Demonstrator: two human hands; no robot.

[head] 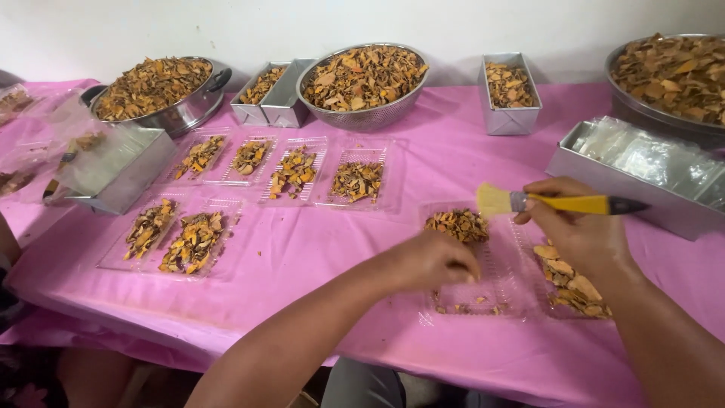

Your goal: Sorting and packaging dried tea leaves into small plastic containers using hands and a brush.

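A yellow-handled brush (559, 202) lies level above a clear tray (483, 264) part-filled with dried orange slices (458, 224).

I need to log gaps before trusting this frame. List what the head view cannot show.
- Left hand fingertips: curled over the clear tray, so any grip is hidden.
- Big pan: cut off by the right edge.
- Far-left bags: blurred and cut off.
- Tray under the right hand holding the brush: partly covered.

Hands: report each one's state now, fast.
Left hand: fingers curled down into the clear tray; whether it grips any pieces cannot be told.
Right hand: closed on the brush.
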